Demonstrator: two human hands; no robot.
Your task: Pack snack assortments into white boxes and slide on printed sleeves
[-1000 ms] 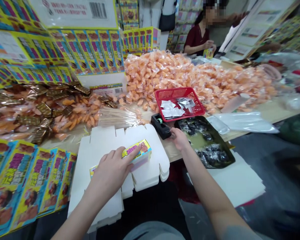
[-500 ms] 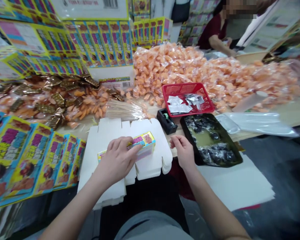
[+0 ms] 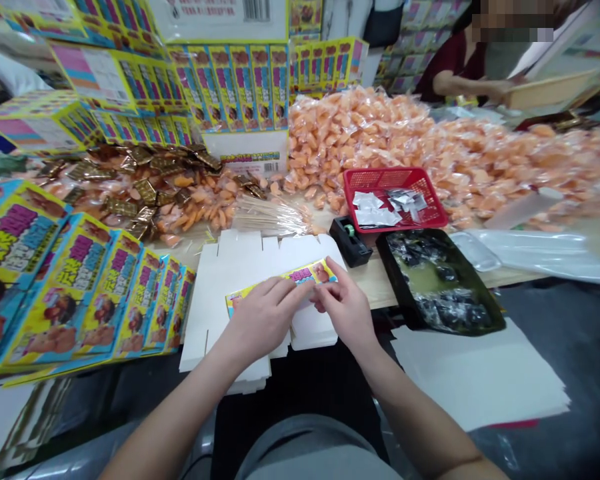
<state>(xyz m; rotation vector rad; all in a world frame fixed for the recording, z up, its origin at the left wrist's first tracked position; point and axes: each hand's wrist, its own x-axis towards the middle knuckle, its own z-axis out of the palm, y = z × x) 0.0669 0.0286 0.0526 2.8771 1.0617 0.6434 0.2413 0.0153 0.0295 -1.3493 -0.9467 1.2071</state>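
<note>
We've got the yellow box [image 3: 300, 275] lying on the white card stack [image 3: 240, 257], slanted, its right end farther from us than its left. Left hand [image 3: 265, 317] is laid over the box's middle, grasping it from above. Right hand [image 3: 347, 303] is at the box's right end: fingers bent, index along the end, thumb drawn in by the near side. We can't tell if it's gripping the box or some small bit. Edges: the stack's near edge comes out toward our lap, notched and uneven. Left of the stack, a row of printed boxes [image 3: 100, 300] crowds its left edge. Beyond the stack, thin sticks [image 3: 270, 215] in clear wrap lie just past its far edge, with gold-brown packets [image 3: 147, 193] and orange pieces [image 3: 360, 133] farther back. Right of the stack, the black tape dispenser [image 3: 351, 241] sits just beside its far right corner; red basket [image 3: 349, 200] with silvery packets is behind that. Black tray [image 3: 443, 275] with wrapped dark items is farther right. Room: a strip of light wood tabletop [image 3: 380, 288] shows between stack and tray, so that's our side gap for the right hand; the left side is tighter. White sheets [image 3: 480, 380] lie lower, right of the stack.
</note>
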